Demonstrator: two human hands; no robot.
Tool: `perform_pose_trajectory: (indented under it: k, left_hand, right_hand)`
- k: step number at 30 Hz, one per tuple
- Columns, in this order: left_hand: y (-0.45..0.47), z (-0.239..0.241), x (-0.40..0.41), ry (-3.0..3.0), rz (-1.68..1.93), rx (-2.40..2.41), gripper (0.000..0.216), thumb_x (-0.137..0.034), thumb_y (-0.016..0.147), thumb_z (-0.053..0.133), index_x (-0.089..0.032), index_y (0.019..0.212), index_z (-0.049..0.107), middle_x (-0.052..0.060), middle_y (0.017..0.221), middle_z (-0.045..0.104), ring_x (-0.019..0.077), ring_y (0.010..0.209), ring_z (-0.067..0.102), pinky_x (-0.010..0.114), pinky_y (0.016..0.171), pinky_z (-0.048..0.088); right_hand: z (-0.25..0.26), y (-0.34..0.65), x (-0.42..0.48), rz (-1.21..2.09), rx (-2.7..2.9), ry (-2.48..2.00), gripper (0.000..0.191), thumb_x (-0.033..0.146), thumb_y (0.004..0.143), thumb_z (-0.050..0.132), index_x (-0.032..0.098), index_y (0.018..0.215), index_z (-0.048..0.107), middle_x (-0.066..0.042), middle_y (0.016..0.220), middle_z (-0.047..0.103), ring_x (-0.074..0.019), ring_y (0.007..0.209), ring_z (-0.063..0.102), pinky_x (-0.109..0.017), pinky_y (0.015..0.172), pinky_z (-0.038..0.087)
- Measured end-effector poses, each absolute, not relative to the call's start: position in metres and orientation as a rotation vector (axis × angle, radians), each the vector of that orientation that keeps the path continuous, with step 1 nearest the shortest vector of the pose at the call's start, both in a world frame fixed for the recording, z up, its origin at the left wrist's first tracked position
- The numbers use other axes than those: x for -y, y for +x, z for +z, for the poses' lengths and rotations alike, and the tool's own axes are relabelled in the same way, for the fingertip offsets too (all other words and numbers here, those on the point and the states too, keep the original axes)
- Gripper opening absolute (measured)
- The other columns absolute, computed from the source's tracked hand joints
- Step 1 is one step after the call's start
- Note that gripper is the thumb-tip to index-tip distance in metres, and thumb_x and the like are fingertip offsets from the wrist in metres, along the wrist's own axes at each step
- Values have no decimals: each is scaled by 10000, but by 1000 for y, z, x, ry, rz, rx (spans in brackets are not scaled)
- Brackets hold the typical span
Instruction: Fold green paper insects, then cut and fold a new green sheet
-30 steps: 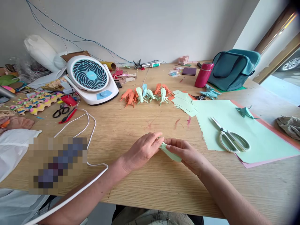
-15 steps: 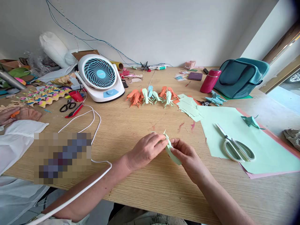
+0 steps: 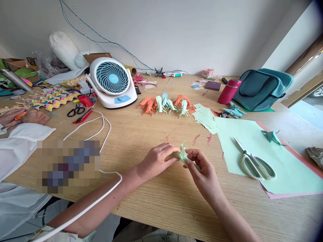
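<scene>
A small folded piece of light green paper (image 3: 181, 154) is pinched between both my hands just above the wooden table (image 3: 151, 201), near its front middle. My left hand (image 3: 157, 159) grips its left end with closed fingers. My right hand (image 3: 202, 169) pinches its right side, fingers curled round it. Part of the paper is hidden by my fingers. A row of finished orange, green and blue paper figures (image 3: 166, 103) stands farther back.
White scissors (image 3: 254, 162) lie on large green and pink sheets (image 3: 285, 168) at right, with cut green squares (image 3: 205, 118) nearby. A white fan (image 3: 112, 82), its white cable (image 3: 101, 131), black scissors (image 3: 75, 110), a red bottle (image 3: 228, 90) and a teal bag (image 3: 262, 89) stand behind. Another person's hands (image 3: 22, 117) work at far left.
The green paper has gone from lying flat under my fingers to being lifted and pinched upright between both hands. The view has shifted slightly left and down.
</scene>
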State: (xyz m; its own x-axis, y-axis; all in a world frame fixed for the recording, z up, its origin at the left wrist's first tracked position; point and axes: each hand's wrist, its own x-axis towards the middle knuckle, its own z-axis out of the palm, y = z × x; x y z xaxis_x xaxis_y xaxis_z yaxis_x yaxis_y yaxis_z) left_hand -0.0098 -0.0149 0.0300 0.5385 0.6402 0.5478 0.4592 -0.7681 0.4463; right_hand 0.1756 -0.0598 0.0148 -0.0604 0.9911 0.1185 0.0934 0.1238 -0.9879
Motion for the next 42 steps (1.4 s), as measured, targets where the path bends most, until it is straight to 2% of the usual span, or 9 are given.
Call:
perform_pose_trajectory:
  k: [4,7,10,15,20,28,31,37,42]
  left_hand:
    - [-11,27,12,2374,1085,-881,190,-173,853,673,-171,1041,639,52,968,683,157,923,647,280,828,531]
    - [-13,26,12,2381,1051,-855,322,-177,835,691,-176,1150,621,85,1070,662,185,1007,634,327,890,530]
    - [-14,25,13,2449,1005,-865,396,-105,843,643,-194,1225,589,85,1115,640,185,1050,623,335,925,527]
    - [-14,21,12,2565,1084,-883,470,-69,858,601,-193,1305,524,82,1151,672,176,1043,635,328,922,535]
    - [-15,23,10,2681,1108,-895,495,-9,820,579,-174,1285,543,76,1088,689,177,1048,603,344,935,530]
    - [-16,24,13,2712,1067,-958,450,-58,858,565,-191,1288,567,70,1009,690,178,985,590,324,879,551]
    - [-16,22,13,2673,1054,-952,459,-50,859,551,-188,1296,559,87,1061,665,178,1035,597,321,906,545]
    - [-16,17,10,2640,997,-811,448,-28,866,515,-173,1290,534,99,1177,629,181,1161,570,329,1016,488]
    - [-15,17,9,2583,974,-841,450,-21,841,534,-209,1250,537,76,1135,633,188,1134,564,358,997,493]
  right_hand:
    - [14,175,61,1003,1412,-1148,211,374,922,562,263,1100,577,-51,984,581,-202,914,554,-353,784,527]
    - [16,176,61,915,1461,-1144,134,346,935,544,261,1021,602,-51,970,579,-196,871,554,-347,751,525]
    - [19,177,59,888,1494,-1161,127,335,939,538,255,948,636,-50,941,568,-192,833,551,-333,711,519]
    - [19,179,57,893,1549,-1167,139,348,882,634,273,998,656,-51,987,570,-216,941,542,-329,755,506]
    - [14,182,54,844,1599,-1190,99,303,874,640,264,964,649,-50,976,582,-209,894,565,-334,746,480]
    - [18,178,58,569,1684,-1186,125,252,910,580,265,1013,649,-66,1005,602,-215,912,585,-343,783,459]
    - [18,177,58,607,1667,-1229,104,280,909,582,249,977,655,-63,986,622,-205,892,591,-334,771,462]
    - [8,180,56,976,1399,-1349,212,404,880,613,220,985,604,-12,772,657,-140,622,560,-250,539,410]
    - [6,180,53,894,1485,-1303,160,366,901,588,215,952,599,-30,861,644,-156,732,605,-273,618,471]
